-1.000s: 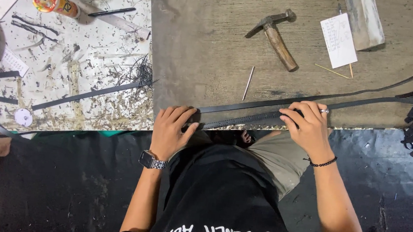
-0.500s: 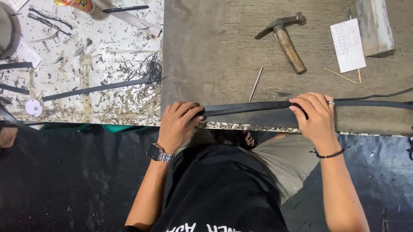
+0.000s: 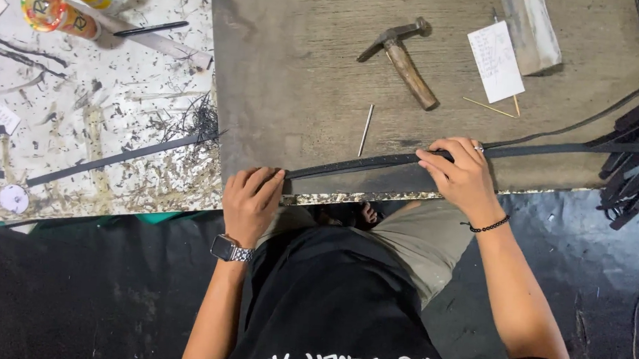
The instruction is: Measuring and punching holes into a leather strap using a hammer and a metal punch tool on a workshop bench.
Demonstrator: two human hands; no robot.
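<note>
left hand fingers curled down on near end of black strip at board edge | right hand fingers folded over the strip farther along, pinning it flat | thin nail beyond, between hands | hammer farther past right fingertips

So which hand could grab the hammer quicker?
Probably the right hand. It rests on the black strip just below the hammer, while the left hand sits farther away at the strip's end.
</note>
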